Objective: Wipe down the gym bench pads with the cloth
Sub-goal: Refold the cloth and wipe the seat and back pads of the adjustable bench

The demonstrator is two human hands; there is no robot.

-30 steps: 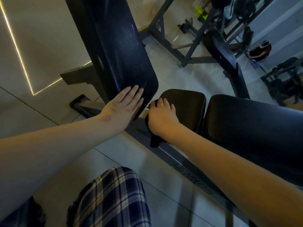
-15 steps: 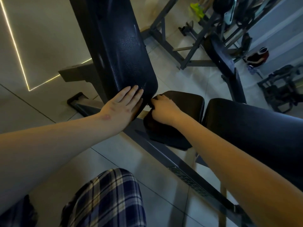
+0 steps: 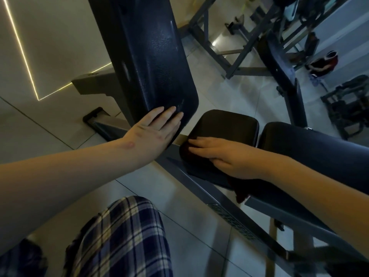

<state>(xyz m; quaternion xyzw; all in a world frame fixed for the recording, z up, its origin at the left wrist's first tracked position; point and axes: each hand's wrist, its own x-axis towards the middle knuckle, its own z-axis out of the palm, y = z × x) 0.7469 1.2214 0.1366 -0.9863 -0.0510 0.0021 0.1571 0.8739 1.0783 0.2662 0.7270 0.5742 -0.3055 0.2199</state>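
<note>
- L hand (image 3: 154, 129) flat on lower end of upright pad (image 3: 147, 56) — fingers straight, together, grasping nothing.
- R hand (image 3: 221, 156) palm-down on cloth (image 3: 241, 191), fingers stretched out, pressing it onto small seat pad (image 3: 227, 126); no curl round the fabric.
- Dark red cloth mostly hidden under palm & wrist — one corner hanging off pad's near edge, close to frame rail (image 3: 219, 204).
- Long pad (image 3: 319, 152) just beside small seat pad, on its right.
- Plaid knee (image 3: 123, 236) at bottom, over tiled floor (image 3: 191, 196).
</note>
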